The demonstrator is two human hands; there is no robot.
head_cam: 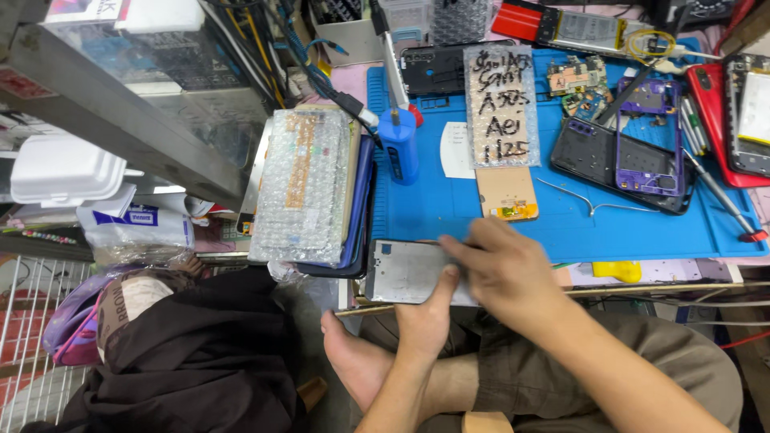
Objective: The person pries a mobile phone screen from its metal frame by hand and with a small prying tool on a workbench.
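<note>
While the left hand (425, 317) grips the grey phone frame (405, 273) from 6 o'clock, thumb pressed on it | frame's long axis runs 9-to-3 at the blue mat's (433, 200) near edge | right hand (505, 269) lies over its 3 o'clock end, fingers together.

one camera only, worn on the head, looking steeply down and slightly forward over a blue work mat (449, 200) at close range. the bench edge crosses the middle of the picture (the person's own lap and bare foot (353, 361) fill the bottom). clutter to the left lies lower and further off.
</note>
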